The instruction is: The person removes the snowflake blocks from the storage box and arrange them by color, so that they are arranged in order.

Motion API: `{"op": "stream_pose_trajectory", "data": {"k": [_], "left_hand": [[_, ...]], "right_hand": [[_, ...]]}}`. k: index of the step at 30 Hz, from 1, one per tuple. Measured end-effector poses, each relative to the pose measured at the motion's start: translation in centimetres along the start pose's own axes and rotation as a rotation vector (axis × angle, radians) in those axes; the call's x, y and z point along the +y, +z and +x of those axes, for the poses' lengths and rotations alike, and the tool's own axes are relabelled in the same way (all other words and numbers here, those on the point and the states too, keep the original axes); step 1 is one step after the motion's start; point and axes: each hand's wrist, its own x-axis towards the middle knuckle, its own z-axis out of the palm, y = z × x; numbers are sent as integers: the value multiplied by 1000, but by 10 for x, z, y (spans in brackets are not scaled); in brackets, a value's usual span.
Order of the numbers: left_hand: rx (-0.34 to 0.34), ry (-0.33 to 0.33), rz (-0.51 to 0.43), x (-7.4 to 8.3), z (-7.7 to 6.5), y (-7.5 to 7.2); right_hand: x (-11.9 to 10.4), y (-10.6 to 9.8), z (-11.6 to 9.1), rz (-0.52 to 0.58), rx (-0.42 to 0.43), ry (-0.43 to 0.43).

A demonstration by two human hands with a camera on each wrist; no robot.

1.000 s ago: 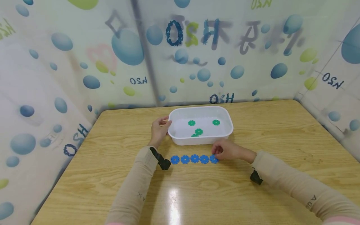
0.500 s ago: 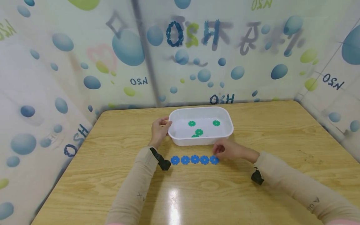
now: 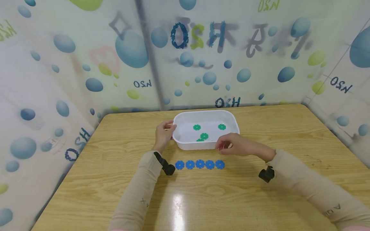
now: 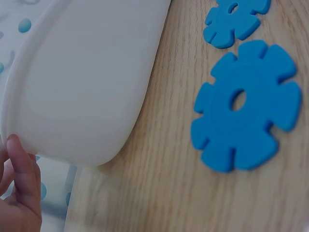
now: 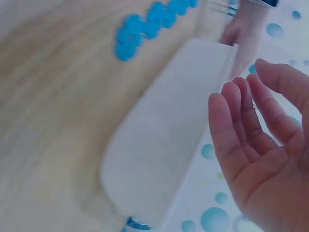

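A white plastic basin (image 3: 199,146) stands near the back of the table with several green snowflake discs (image 3: 204,136) inside. My left hand (image 3: 163,134) grips its left end, thumb at the rim, as the left wrist view (image 4: 21,183) also shows. In front of the basin, several blue snowflake discs (image 3: 200,164) lie in a row running left to right; one blue disc (image 4: 246,106) looms large in the left wrist view. My right hand (image 3: 234,144) hovers over the basin's front right corner. In the right wrist view its fingers (image 5: 219,121) are loosely bent with nothing between them.
The wooden table (image 3: 274,128) reaches back to a patterned wall covering (image 3: 185,73). Small black cameras sit at both cuffs, the left camera (image 3: 168,169) near the leftmost blue disc.
My right hand has left the rightmost blue disc and moved up and back to the basin's front edge. The discs stay in their row; my left hand keeps its place.
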Motion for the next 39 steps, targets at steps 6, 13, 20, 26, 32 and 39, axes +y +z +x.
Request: {"op": "stream_pose_trajectory", "data": {"k": [6, 13, 20, 26, 32, 39], "left_hand": [[1, 0, 0, -1, 0, -1], [9, 1, 5, -1, 0, 0], [8, -6, 12, -1, 0, 0], [2, -9, 15, 0, 0, 0], [-8, -19, 19, 1, 1, 0], [-9, -14, 17, 0, 1, -1]], "right_hand": [[-8, -14, 13, -24, 61, -15], [-5, -24, 31, -44, 137, -16], [7, -28, 52, -42, 177, 14], [24, -19, 71, -18, 152, 94], [34, -12, 83, -9, 132, 140], [46, -8, 93, -17, 138, 242]]}}
